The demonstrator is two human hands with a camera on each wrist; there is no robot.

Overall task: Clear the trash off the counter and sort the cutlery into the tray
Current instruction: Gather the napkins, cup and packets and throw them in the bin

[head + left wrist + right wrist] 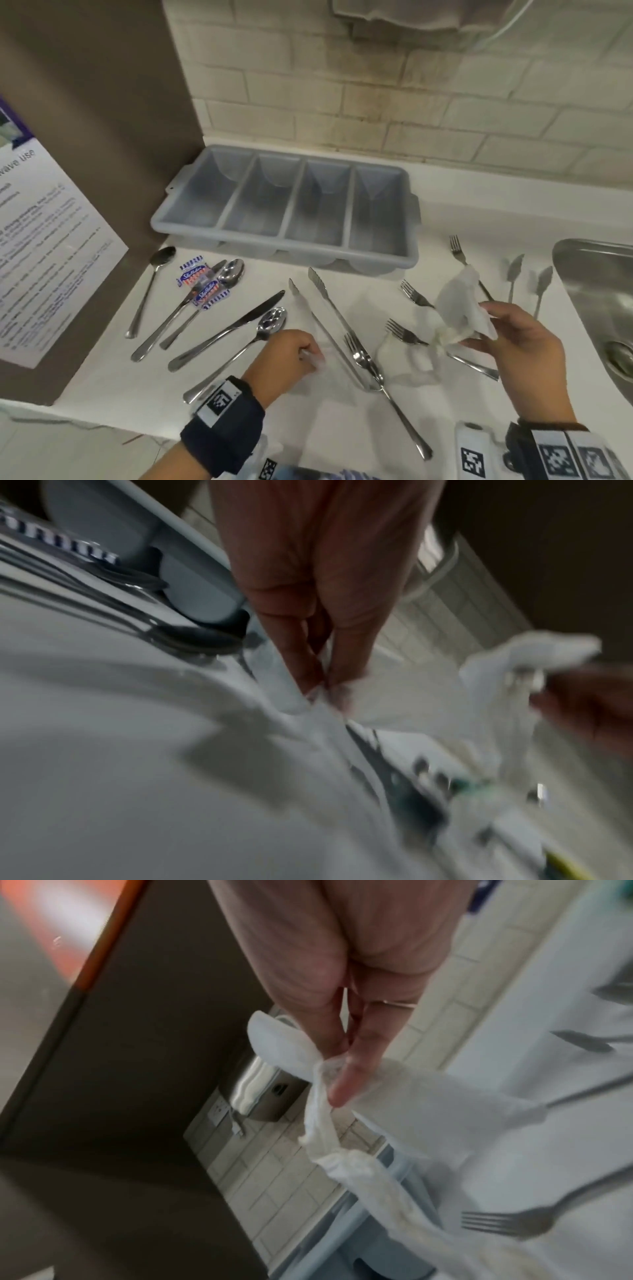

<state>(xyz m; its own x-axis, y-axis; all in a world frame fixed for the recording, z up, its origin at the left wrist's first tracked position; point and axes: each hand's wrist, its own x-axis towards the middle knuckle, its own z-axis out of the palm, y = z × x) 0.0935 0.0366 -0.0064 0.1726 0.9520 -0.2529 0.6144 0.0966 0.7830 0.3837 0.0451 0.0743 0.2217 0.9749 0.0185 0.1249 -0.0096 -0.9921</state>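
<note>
The grey four-compartment cutlery tray (284, 236) stands empty at the back of the white counter. Spoons (161, 260), knives (239, 322), forks (414, 294) and metal tongs (325, 298) lie scattered in front of it. Blue and orange candy wrappers (202, 281) lie among the left spoons. My left hand (294, 353) pinches the edge of a thin white napkin (318, 363) lying flat by the tongs; its fingertips (322, 688) show the pinch. My right hand (493, 325) holds a crumpled white tissue (462, 305) lifted above the forks, pinched between its fingers (342, 1080).
A steel sink (596, 291) is sunk into the counter at the right. A brown cabinet panel with a printed notice (41, 240) walls off the left side. A tiled wall runs behind the tray. The counter's front edge is close to my wrists.
</note>
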